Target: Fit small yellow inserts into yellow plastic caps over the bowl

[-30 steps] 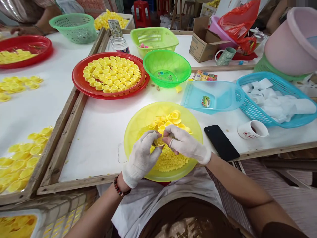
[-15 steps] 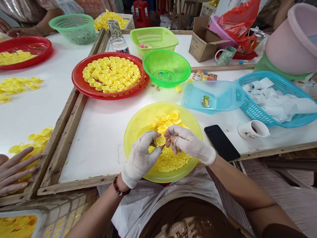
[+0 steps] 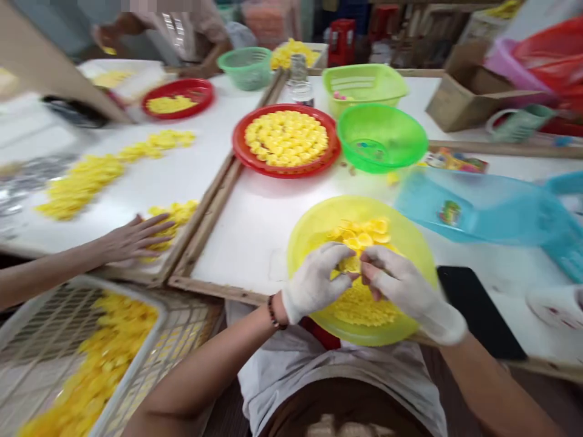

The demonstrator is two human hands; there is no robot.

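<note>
My left hand (image 3: 319,282), in a white glove with bare fingertips, holds a small yellow plastic cup (image 3: 350,264) between thumb and fingers. Gloved the same way, my right hand (image 3: 403,285) has its fingertips pinched at the cup's right side; whatever they hold is hidden. Both hands are over a translucent yellow bowl (image 3: 306,233) at the table's front edge. Loose yellow cups (image 3: 365,237) are heaped at the bowl's far side, and tiny yellow pieces (image 3: 364,311) fill its near part.
A red tray (image 3: 239,142) of yellow cups and a green bowl (image 3: 407,142) stand behind. To the right are a blue scoop-shaped tray (image 3: 496,209), a black phone (image 3: 478,309) and a white mug (image 3: 558,309). A co-worker's hand (image 3: 136,238) rests by yellow cups left of a wooden rail (image 3: 200,243).
The view has turned left, so the table's things appear farther right and more of the left table shows. My right fingertips have come in against the cup.
</note>
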